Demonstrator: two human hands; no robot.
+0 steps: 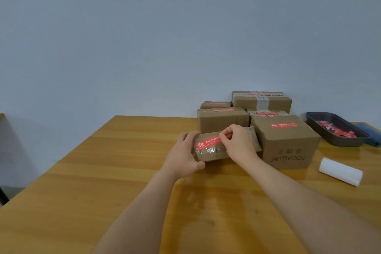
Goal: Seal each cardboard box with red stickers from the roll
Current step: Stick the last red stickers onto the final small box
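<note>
A small flat cardboard box (212, 151) wrapped in clear tape is held tilted just above the wooden table (103, 171). My left hand (183, 154) grips its left end. A red sticker (208, 142) lies along the box's top edge, and my right hand (237, 144) pinches the sticker's right end against the box. Behind stand several cardboard boxes with red stickers on top, the nearest and largest one (286, 142) printed FOCALLURE. A white roll (341, 171) lies on the table to the right.
A dark tray (321, 130) holding red scraps sits at the back right, with a blue cloth (371, 135) beside it. A pale wall rises behind the table. The table's left edge runs diagonally at the left.
</note>
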